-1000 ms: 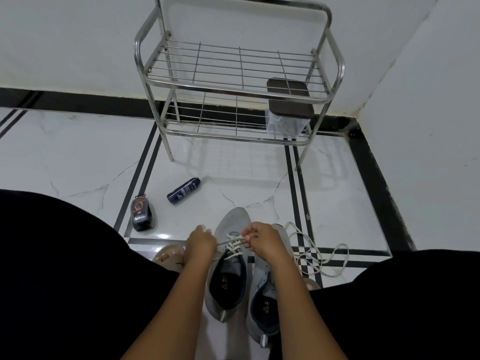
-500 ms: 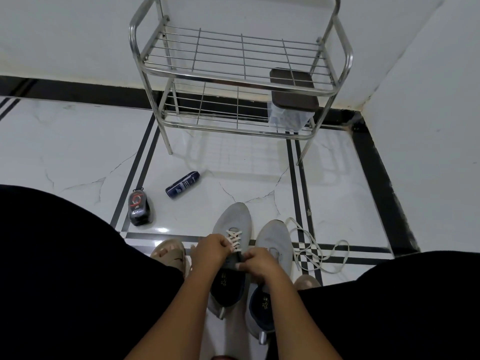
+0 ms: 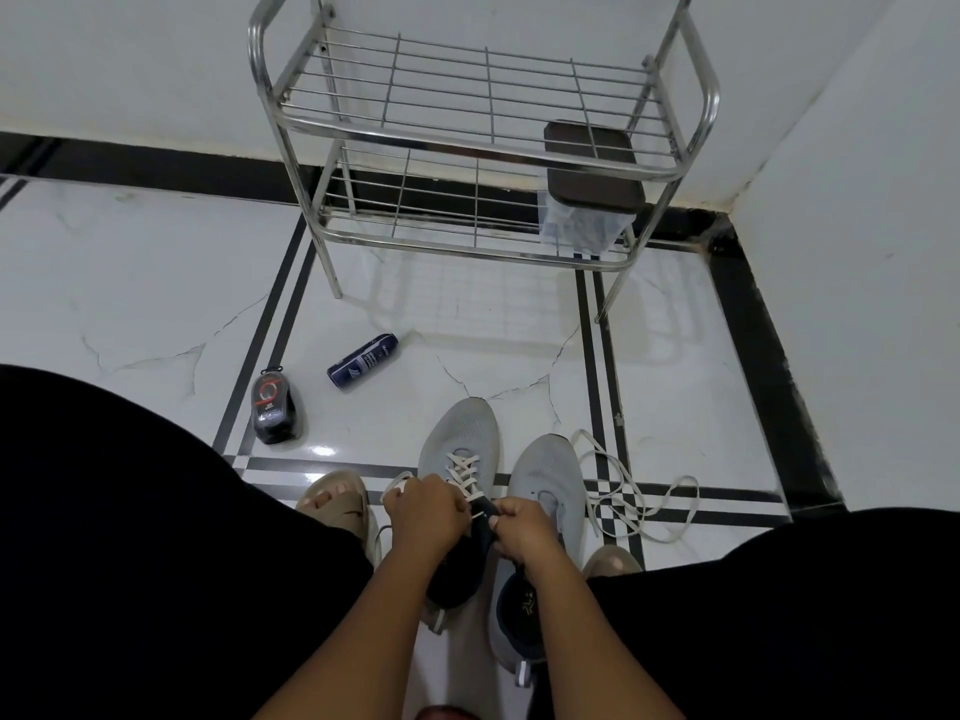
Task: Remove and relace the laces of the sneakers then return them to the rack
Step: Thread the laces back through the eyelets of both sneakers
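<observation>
Two grey sneakers stand side by side on the floor between my knees. The left sneaker [image 3: 462, 433] has a white lace [image 3: 464, 472] crossed through its front eyelets. My left hand [image 3: 428, 511] grips the lace at the shoe's left side, fingers curled. My right hand [image 3: 522, 527] pinches the lace end at the tongue, close against the left hand. The right sneaker [image 3: 550, 475] has no lace in it. Its loose white lace [image 3: 641, 504] lies in loops on the floor to the right. The steel rack [image 3: 488, 148] stands against the far wall.
A dark-lidded container [image 3: 589, 189] sits on the rack's lower right. A blue spray can [image 3: 362, 361] and a black shoe-polish bottle [image 3: 272, 410] lie on the floor at left. My sandalled feet [image 3: 337, 504] flank the sneakers. A wall closes the right side.
Both hands have come back from the shoe's middle eyelets toward the tongue and drawn closer together, pulling the lace. The view has tilted down a little.
</observation>
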Motion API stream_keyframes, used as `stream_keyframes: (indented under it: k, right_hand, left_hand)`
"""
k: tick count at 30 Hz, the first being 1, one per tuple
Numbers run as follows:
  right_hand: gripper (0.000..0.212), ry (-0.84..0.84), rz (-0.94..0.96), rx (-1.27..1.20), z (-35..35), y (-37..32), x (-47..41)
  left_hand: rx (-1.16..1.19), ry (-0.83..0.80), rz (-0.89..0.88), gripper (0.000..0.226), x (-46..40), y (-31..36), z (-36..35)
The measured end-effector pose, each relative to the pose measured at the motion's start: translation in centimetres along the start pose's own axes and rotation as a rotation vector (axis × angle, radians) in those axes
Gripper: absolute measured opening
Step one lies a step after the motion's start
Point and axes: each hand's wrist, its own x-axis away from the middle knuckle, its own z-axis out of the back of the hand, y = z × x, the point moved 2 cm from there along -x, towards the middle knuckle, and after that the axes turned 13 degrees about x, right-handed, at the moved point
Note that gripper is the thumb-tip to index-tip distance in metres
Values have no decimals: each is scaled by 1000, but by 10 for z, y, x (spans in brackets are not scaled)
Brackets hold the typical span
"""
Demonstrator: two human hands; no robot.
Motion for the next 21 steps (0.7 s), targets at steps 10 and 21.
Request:
stream_keyframes:
  k: [10,21]
  right_hand:
    - [35,-4,4,-25,-1,0,-3]
    - [25,-9,-6,-20,2,-7,5]
  left_hand:
    - [-131,-15,-76,30,-2,7,-4]
    - [0,-7,30,28,-3,7,-2]
